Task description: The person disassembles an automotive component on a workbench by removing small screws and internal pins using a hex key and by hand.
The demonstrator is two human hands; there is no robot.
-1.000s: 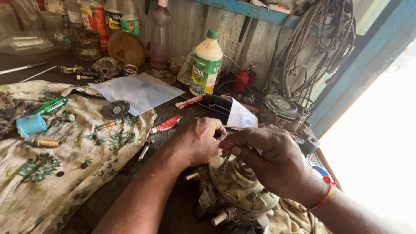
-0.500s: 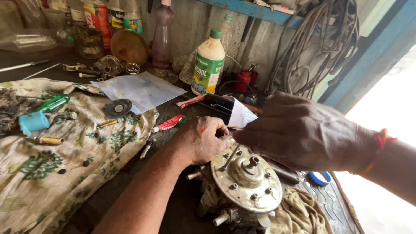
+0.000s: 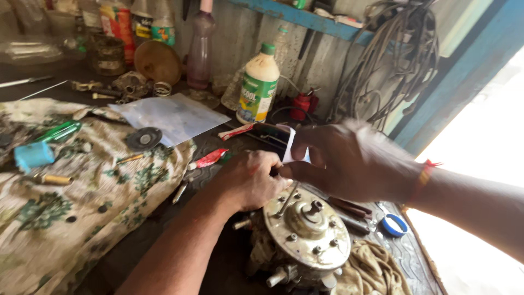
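A round, grimy metal pump-like part [image 3: 305,232] with bolts and a central shaft stands on a dirty rag [image 3: 371,270] at the front of the bench. My left hand [image 3: 248,180] rests closed against its left upper edge, fingers curled around something I cannot make out. My right hand [image 3: 349,161] hovers over the part's back, fingers pinched near the left hand, with a thin metal rod [image 3: 287,199] slanting down from them onto the part's top face. A white slip of paper [image 3: 289,145] shows behind the fingers.
A floral cloth [image 3: 71,202] on the left carries a blue cap, a green tool, a dark disc [image 3: 143,138] and small bits. A white-green bottle [image 3: 258,84], a pink bottle, cans and cables line the back wall. A blue lid [image 3: 394,225] lies at right.
My right hand has lifted off the metal part and shifted right and back, uncovering its top face. The left hand has stayed at the part's left edge. The view has moved closer.
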